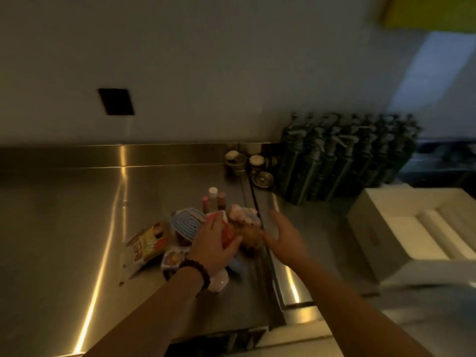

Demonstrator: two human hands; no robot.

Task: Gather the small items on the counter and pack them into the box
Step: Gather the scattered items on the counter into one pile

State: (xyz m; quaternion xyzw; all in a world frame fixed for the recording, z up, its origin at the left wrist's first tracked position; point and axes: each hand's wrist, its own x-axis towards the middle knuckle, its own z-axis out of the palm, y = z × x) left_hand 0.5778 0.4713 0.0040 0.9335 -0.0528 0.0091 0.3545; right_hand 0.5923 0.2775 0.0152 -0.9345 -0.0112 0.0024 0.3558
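While the left hand clamps a red packet under its fingers — presumably to lift it — the right hand, fingers apart, reaches for the box.

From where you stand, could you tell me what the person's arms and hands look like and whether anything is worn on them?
Both forearms are bare, with no sleeves in view. The left hand has a bracelet of dark round beads on its wrist. The right hand wears no glove, and no watch or band shows on that wrist. Any rings are too blurred to tell.

Head view, tilted, looking down at counter, somewhat blurred
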